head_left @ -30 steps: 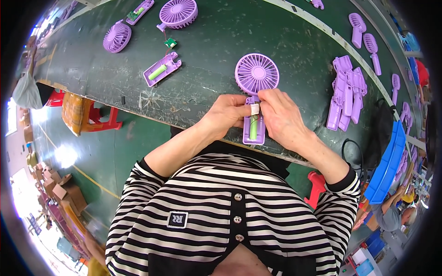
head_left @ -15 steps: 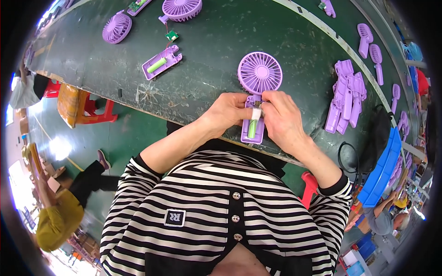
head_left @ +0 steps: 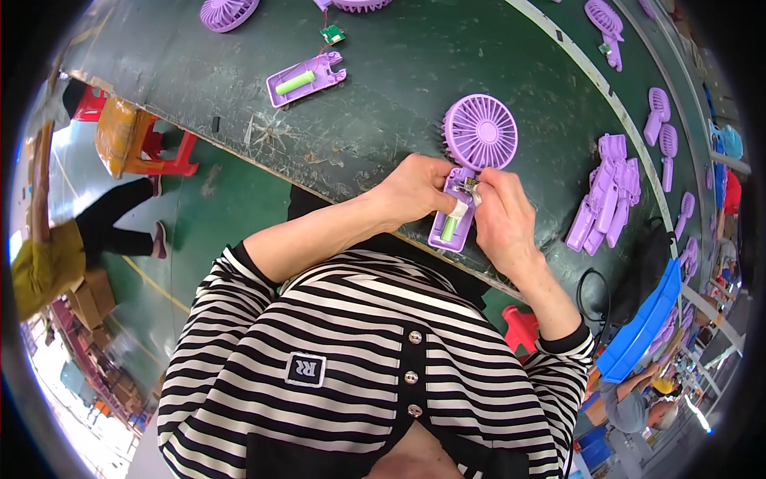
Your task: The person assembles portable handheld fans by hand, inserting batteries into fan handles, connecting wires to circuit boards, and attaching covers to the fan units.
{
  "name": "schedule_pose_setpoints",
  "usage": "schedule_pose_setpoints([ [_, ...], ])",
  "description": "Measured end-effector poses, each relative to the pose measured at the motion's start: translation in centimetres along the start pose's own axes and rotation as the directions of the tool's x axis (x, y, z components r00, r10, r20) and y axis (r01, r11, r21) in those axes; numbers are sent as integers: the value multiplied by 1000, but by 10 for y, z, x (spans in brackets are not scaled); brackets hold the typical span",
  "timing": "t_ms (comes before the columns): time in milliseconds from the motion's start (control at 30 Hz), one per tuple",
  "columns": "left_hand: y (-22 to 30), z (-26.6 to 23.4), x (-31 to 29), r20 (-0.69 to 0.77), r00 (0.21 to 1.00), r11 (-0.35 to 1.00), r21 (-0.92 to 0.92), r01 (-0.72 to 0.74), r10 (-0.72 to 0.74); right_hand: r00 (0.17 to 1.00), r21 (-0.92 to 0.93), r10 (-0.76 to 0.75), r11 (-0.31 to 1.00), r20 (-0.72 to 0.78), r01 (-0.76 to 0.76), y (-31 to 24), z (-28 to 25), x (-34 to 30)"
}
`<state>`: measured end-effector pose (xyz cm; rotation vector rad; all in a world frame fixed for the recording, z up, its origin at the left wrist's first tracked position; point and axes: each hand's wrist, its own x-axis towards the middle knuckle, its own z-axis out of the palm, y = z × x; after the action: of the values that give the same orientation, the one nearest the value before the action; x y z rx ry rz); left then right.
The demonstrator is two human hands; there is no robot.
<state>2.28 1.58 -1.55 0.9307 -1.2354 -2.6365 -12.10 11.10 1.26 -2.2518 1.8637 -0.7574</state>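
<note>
A purple handheld fan (head_left: pixel 481 132) lies at the table's near edge, its round grille pointing away from me. Its opened handle shell (head_left: pixel 438 242) shows a green battery cell (head_left: pixel 449 228) with a white patch (head_left: pixel 458 210) on it, and a small circuit board (head_left: pixel 466 186) near the neck. From the left, my left hand (head_left: pixel 416 191) is closed, its fingers gripping the shell by the white patch. My right hand (head_left: pixel 506 217) is closed too, thumb and fingertips pinched at the board's right side; whatever lies between them is hidden.
Further left lies another open handle shell (head_left: pixel 279 97) with a battery and a wired green board (head_left: pixel 333 34). A pile of purple shells (head_left: pixel 604 199) sits to the right, near a blue tray (head_left: pixel 643 319) and a black cable (head_left: pixel 586 297). A person (head_left: pixel 48 267) is on the floor at left.
My view has turned, so the table's things sit differently in it. The white patch lies lower on the battery, and more of the circuit board shows. The person at left has moved.
</note>
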Motion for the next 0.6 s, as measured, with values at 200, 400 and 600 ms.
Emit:
schedule_pose_setpoints([
  [200, -2, 0, 1, -29, 999, 999, -25, -23, 22, 999, 44, 34, 998, -33, -33, -1, 3, -2],
  [400, 0, 0, 1, -6, 1000, 1000, 26, 7, -7, 999, 20, 16, 1000, -45, -15, 1, 6, -3],
  [600, 0, 1, 2, -15, 999, 999, 27, 30, -30, 998, -62, -47, 997, -31, 45, 0, 6, -3],
])
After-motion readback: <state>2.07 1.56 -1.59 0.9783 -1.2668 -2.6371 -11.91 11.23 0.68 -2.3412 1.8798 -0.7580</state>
